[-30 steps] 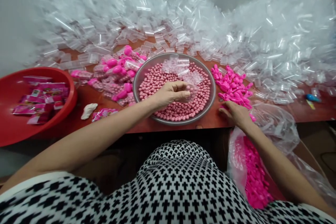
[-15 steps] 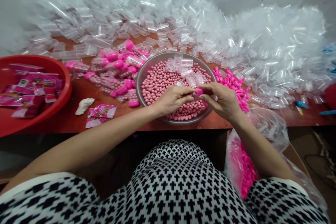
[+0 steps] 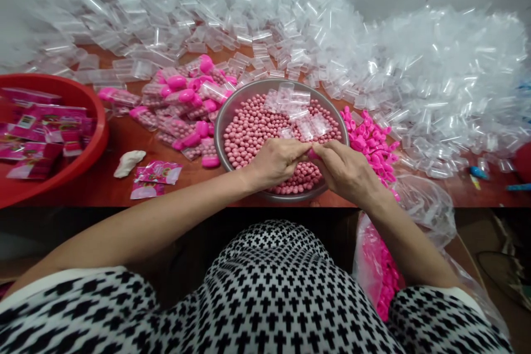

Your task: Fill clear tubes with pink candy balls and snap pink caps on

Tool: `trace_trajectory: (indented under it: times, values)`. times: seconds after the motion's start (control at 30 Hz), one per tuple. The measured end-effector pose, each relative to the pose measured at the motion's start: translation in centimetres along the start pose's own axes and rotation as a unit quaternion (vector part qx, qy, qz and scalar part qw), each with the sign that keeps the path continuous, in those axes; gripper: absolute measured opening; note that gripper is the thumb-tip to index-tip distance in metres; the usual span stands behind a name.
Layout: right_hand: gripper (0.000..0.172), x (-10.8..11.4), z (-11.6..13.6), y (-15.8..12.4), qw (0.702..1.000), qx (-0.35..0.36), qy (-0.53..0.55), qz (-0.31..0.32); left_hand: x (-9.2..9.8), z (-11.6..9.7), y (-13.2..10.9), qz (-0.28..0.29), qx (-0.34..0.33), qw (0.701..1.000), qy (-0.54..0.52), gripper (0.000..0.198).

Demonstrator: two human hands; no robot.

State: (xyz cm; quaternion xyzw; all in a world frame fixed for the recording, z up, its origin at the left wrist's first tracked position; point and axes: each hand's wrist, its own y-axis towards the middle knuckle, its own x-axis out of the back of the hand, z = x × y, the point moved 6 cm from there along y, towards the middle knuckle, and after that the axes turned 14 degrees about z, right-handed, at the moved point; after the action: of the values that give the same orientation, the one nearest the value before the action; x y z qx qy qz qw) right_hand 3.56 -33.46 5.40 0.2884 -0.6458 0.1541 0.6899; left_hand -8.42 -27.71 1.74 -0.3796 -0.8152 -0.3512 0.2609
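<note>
Above the grey metal bowl (image 3: 219,138) of pink candy balls (image 3: 249,130), my two hands meet fingertip to fingertip. My left hand (image 3: 276,161) is closed, and what its fingers wrap round is mostly hidden. With thumb and fingers pressed together, my right hand (image 3: 346,170) grips a small pink cap (image 3: 312,153), of which just a bit shows. Several clear plastic tubes (image 3: 294,104) lie on top of the balls. Left of the bowl is a pile of filled tubes with pink caps (image 3: 186,97). Loose pink caps (image 3: 371,141) lie to its right.
A large heap of clear tubes (image 3: 290,27) covers the table's back. At left stands a red basin (image 3: 97,144) of pink packets, near a white lump (image 3: 129,163) and loose packets (image 3: 155,177). A plastic bag (image 3: 377,265) of pink parts hangs at the table's front edge, right.
My hands have come closer together and their fingers have closed over the pink cap, which showed more before. The view has shifted slightly.
</note>
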Motion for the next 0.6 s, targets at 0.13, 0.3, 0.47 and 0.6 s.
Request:
trace_trajectory:
  times: [0.13,0.3,0.47,0.6]
  values:
    - [0.019,0.2,-2.0,0.0,0.984,-0.034,0.165,-0.055,0.2,1.2,0.3,0.011,0.076,0.986,-0.151,0.020]
    - [0.045,-0.9,-5.3,-2.3,0.823,-0.119,0.548,-0.092,0.2,2.6,0.4,-0.014,0.145,0.890,-0.432,0.028]
    - [0.037,-3.3,-6.3,-3.9,0.703,-0.180,0.679,-0.115,0.1,2.6,0.6,-0.004,0.131,0.888,-0.440,0.032]
    - [0.037,-3.7,-6.0,-2.4,0.654,-0.180,0.727,-0.107,0.4,1.9,0.8,0.005,0.069,0.947,-0.314,0.020]
